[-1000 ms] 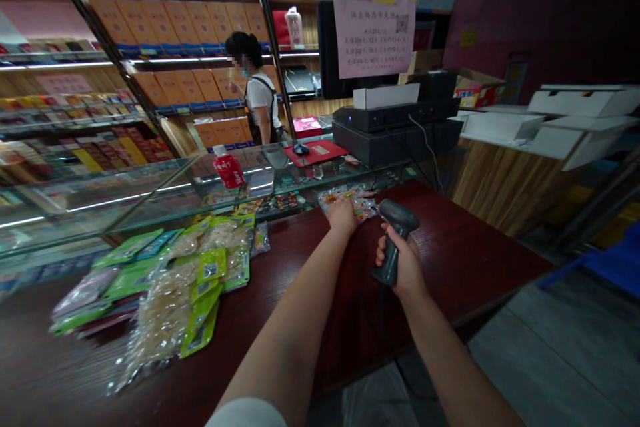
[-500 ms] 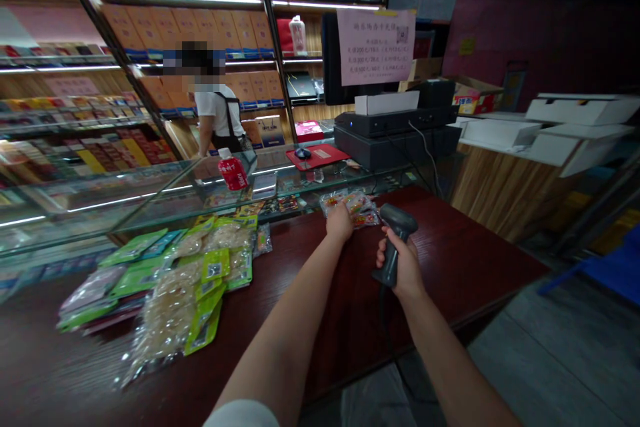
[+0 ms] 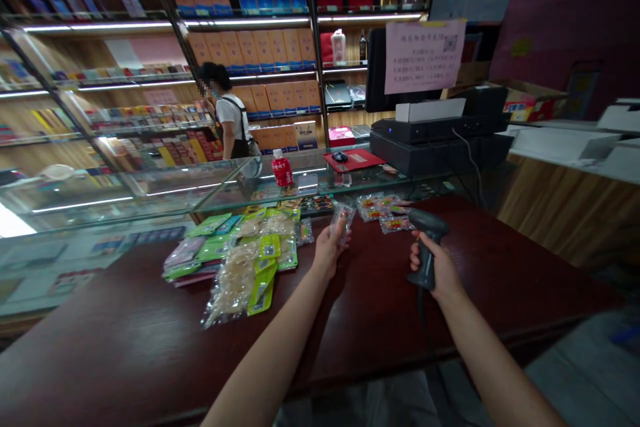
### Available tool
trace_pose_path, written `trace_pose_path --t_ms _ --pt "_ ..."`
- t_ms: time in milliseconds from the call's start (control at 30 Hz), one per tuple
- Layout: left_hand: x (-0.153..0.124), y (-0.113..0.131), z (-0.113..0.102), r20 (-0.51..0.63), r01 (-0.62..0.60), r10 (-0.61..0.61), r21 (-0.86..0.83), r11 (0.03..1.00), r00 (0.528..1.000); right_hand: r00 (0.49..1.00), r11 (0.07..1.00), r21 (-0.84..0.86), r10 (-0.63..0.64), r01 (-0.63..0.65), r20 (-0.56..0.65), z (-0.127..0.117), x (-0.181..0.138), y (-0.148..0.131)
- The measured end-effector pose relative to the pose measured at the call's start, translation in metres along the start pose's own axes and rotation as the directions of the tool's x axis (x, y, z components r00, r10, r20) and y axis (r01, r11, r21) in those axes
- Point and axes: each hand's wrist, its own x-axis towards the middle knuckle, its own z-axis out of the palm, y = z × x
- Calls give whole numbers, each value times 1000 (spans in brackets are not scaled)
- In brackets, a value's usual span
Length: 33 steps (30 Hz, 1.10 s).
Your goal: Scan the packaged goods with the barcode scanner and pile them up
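Note:
My left hand point(image 3: 330, 247) is closed on a small clear snack packet point(image 3: 343, 219), held just above the dark red wooden counter point(image 3: 360, 340). In my right hand point(image 3: 440, 267) is a black barcode scanner point(image 3: 427, 237), gripped by its handle with its cord hanging down. Several more small snack packets point(image 3: 387, 205) lie beyond the scanner's head. Left of my left hand spreads a pile of green-edged snack bags point(image 3: 240, 273), some with pale contents showing through clear plastic. One small packet point(image 3: 305, 231) rests at the pile's right edge.
A glass display case point(image 3: 220, 190) borders the counter's far side, with a red bottle point(image 3: 281, 169) and a mouse point(image 3: 340, 156) on a red mat on top. A monitor point(image 3: 377, 80) and black cash register point(image 3: 425, 153) stand at back right. A person point(image 3: 233, 117) stands behind the case.
My left hand has moved left from the small packets, bringing one with it. The right hand still holds the scanner. The view has turned left, and the person behind the case has shifted.

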Motion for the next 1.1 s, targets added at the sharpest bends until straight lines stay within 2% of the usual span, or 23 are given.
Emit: trace_pose_path --t_ms 167,367,533,700,933,1100 --pt "-2 -7 -19 -35 -67 63 -121 990 997 983 989 -143 53 -28 177 23 -10 3" --pt "13 -11 -27 -83 -205 200 -53 977 976 932 973 -225 134 -58 337 55 -20 17" --pt "18 -15 -33 -84 -240 239 -3 971 967 923 973 -204 178 -111 343 55 -22 27" --pt "14 -19 -27 -111 -236 235 12 972 966 907 978 -146 194 -149 373 47 -28 30" --pt "9 -18 -24 -82 -258 295 305 917 952 890 965 -210 231 -157 394 49 -36 36" --pt "12 -22 -29 -82 -271 357 500 823 931 902 961 -243 215 -129 374 50 -39 36"
